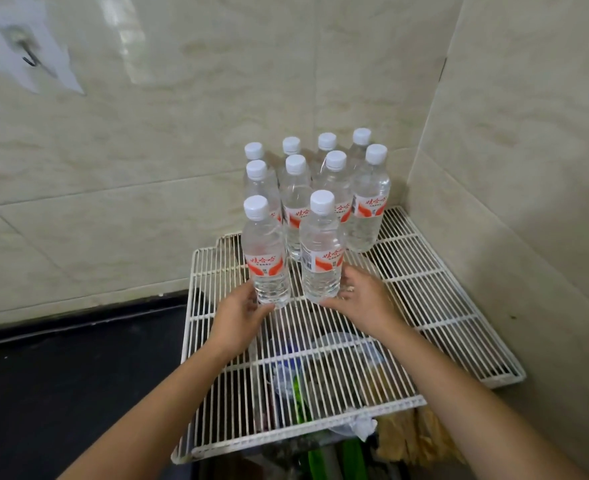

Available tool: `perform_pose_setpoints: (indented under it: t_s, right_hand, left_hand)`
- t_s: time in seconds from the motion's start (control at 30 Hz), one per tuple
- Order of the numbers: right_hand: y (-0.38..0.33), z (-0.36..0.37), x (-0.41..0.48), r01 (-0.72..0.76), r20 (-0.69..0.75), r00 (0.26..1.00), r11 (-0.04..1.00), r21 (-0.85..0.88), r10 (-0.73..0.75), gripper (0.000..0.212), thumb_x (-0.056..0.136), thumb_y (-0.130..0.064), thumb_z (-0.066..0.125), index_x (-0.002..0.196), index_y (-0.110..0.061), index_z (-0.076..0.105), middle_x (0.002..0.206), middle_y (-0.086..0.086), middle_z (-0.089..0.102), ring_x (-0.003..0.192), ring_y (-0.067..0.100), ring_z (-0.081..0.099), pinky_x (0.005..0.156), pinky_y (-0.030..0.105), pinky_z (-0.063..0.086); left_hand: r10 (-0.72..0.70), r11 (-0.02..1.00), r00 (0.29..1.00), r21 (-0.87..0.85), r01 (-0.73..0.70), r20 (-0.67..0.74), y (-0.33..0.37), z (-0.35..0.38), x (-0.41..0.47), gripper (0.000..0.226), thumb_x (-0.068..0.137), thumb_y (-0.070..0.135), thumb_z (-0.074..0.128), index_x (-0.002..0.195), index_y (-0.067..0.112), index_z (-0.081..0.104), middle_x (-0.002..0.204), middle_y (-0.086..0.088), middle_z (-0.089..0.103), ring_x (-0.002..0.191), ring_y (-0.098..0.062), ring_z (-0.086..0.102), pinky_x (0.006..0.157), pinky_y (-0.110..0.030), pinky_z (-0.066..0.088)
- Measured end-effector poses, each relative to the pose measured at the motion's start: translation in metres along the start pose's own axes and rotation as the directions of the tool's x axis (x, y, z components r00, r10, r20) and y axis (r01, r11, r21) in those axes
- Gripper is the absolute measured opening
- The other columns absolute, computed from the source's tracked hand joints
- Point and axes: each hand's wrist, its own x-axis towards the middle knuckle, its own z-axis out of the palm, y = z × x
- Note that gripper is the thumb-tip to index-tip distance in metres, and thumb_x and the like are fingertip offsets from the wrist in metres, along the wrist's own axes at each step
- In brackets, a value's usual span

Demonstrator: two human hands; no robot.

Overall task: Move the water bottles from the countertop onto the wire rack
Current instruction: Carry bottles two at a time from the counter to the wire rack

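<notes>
White wire rack under clear white-capped bottles, left hand and right hand each loosely cupping one.

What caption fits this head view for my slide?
Both hands, left and right, steady two front clear plastic water bottles upright on the white wire rack.

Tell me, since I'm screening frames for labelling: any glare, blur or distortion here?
Head view: window glare streaks the glossy wall tiles; wide-angle bending curves the wire rack edges and wall corner; the wall hook at upper left is smeared; bottle labels stay legible; hands sharp.
</notes>
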Motion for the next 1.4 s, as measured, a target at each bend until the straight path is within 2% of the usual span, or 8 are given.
perform_pose_setpoints:
  t_s: [0.23,0.57,0.7,0.87,0.97,1.07,1.23,1.4]
  right_hand:
    - [-0.013,0.020,0.016,0.053,-0.066,0.996,0.998,-0.045,-0.056,0.074,0.079,-0.023,0.086,0.146,-0.024,0.053,0.131,-0.004,0.065,0.105,0.010,0.068,0.093,0.033,0.060]
    - [-0.016,0.032,0.024,0.022,-0.116,0.992,0.979,-0.201,-0.046,0.069,0.086,-0.036,0.078,0.146,-0.019,0.050,0.133,0.002,0.065,0.122,0.021,0.061,0.099,0.028,0.047]
    - [-0.020,0.033,0.029,-0.010,-0.095,0.995,0.974,-0.226,-0.012,0.071,0.090,-0.039,0.074,0.151,-0.023,0.042,0.141,0.000,0.059,0.131,0.023,0.055,0.105,0.037,0.046]
    - [-0.016,0.029,0.020,0.009,-0.075,0.997,0.981,-0.194,-0.024,0.085,0.092,-0.042,0.070,0.159,-0.023,0.022,0.159,0.003,0.040,0.145,0.025,0.042,0.114,0.045,0.040]
    - [-0.019,0.023,0.002,0.120,-0.259,0.946,0.954,-0.275,-0.194,0.071,0.104,-0.038,0.051,0.161,-0.016,0.015,0.167,0.009,0.019,0.151,0.027,0.028,0.119,0.050,0.035]
    - [-0.029,0.023,-0.008,0.345,-0.448,0.762,0.879,-0.328,-0.466,0.062,0.104,-0.040,0.046,0.156,-0.010,0.031,0.162,0.018,0.026,0.148,0.032,0.033,0.118,0.048,0.036]
    - [-0.051,0.053,-0.011,0.543,-0.281,0.620,0.659,-0.520,-0.733,0.067,0.100,-0.043,0.054,0.155,-0.010,0.035,0.163,0.024,0.022,0.152,0.039,0.020,0.124,0.056,0.017]
    - [-0.089,0.101,-0.036,0.572,-0.084,0.652,0.561,-0.598,-0.754,0.081,0.098,-0.058,0.047,0.162,-0.015,0.022,0.168,0.024,0.006,0.156,0.038,0.002,0.125,0.056,-0.001]
  left_hand:
    - [0.042,0.991,0.994,0.133,-0.028,-0.103,-0.001,0.008,0.017,0.029,0.093,0.033,0.068,0.121,0.028,0.061,0.091,0.014,0.063,0.078,-0.005,0.062,0.069,-0.031,0.057]
    - [0.028,0.978,0.989,0.209,0.003,-0.146,0.000,0.014,0.024,0.028,0.094,0.036,0.065,0.119,0.023,0.060,0.092,0.007,0.065,0.081,-0.012,0.062,0.070,-0.034,0.056]
    - [-0.013,0.976,0.996,0.214,0.032,-0.089,0.004,0.012,0.024,0.036,0.097,0.036,0.061,0.131,0.026,0.052,0.101,0.007,0.064,0.091,-0.015,0.064,0.076,-0.033,0.055]
    - [-0.025,0.987,0.998,0.155,0.034,-0.061,0.016,0.001,0.013,0.056,0.101,0.029,0.054,0.152,0.027,0.033,0.146,-0.002,0.052,0.127,-0.022,0.055,0.102,-0.049,0.051]
    - [0.028,0.948,0.983,0.317,0.032,-0.181,0.019,-0.012,-0.008,0.061,0.105,0.043,0.038,0.159,0.020,0.022,0.161,-0.007,0.033,0.147,-0.024,0.033,0.118,-0.046,0.033]
    - [0.107,0.891,0.928,0.448,0.070,-0.357,0.019,-0.029,-0.034,0.061,0.106,0.051,0.028,0.158,0.018,0.026,0.164,-0.011,0.026,0.149,-0.029,0.028,0.117,-0.048,0.029]
    - [0.156,0.770,0.836,0.595,0.231,-0.526,0.001,-0.063,-0.077,0.065,0.103,0.052,0.029,0.158,0.017,0.026,0.166,-0.018,0.017,0.151,-0.038,0.021,0.117,-0.058,0.022]
    - [0.133,0.679,0.774,0.626,0.384,-0.619,-0.022,-0.111,-0.131,0.071,0.101,0.056,0.033,0.159,0.018,0.023,0.165,-0.022,0.015,0.153,-0.039,0.015,0.118,-0.064,0.016]
